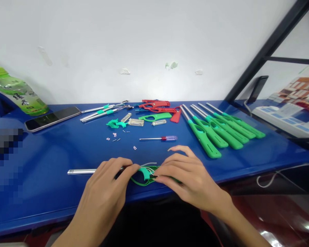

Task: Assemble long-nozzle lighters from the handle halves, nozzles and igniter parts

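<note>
Near the front edge of the blue table lies an opened green long-neck gas lighter (144,182), its silver tube (81,171) pointing left. A teal trigger (145,173) sits in its housing, with thin pale wires beside it. My left hand (109,187) is closed over the joint of tube and housing, thumb and index finger by the trigger. On the handle end, my right hand (189,178) pinches at the wires and inner parts, fingertips close to the trigger. Both palms hide much of the lighter.
Several assembled green lighters (208,144) lie at the right. A small screwdriver (167,138), clear fuel tanks (136,122), teal triggers (113,123), silver tubes (99,115) and red housings (157,104) lie behind my hands. At the left are a phone (53,118) and a green bottle (19,92).
</note>
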The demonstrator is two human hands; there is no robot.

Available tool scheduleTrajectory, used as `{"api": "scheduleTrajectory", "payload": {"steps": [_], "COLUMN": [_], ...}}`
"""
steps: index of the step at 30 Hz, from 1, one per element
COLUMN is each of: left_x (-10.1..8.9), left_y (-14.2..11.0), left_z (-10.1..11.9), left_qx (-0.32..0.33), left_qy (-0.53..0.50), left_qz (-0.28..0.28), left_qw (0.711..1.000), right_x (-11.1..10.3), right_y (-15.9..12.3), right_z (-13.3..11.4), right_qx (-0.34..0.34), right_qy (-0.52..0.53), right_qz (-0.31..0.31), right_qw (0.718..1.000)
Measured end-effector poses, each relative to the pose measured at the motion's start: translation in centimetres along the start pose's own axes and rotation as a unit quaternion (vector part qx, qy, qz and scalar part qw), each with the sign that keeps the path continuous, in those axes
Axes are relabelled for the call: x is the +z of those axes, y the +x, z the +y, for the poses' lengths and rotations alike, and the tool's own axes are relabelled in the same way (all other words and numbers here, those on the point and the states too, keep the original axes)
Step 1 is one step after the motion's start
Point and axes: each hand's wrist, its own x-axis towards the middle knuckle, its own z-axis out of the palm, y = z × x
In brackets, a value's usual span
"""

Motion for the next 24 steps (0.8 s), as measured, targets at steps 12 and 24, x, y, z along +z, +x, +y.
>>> {"api": "scheduleTrajectory", "payload": {"steps": [12, 24], "left_x": [0.0, -1.2], "left_y": [0.0, 0.1], "left_z": [-0.1, 1.4], "left_qx": [0.006, 0.016], "left_qy": [-0.001, -0.01], "left_qz": [-0.014, -0.034], "left_qw": [1.0, 0.999], "right_x": [0.1, 0.0], "right_y": [-0.1, -0.1], "right_z": [0.1, 0.4], "right_qx": [0.004, 0.009], "right_qy": [0.01, 0.014], "right_qz": [0.004, 0.009], "right_qw": [1.0, 1.0]}}
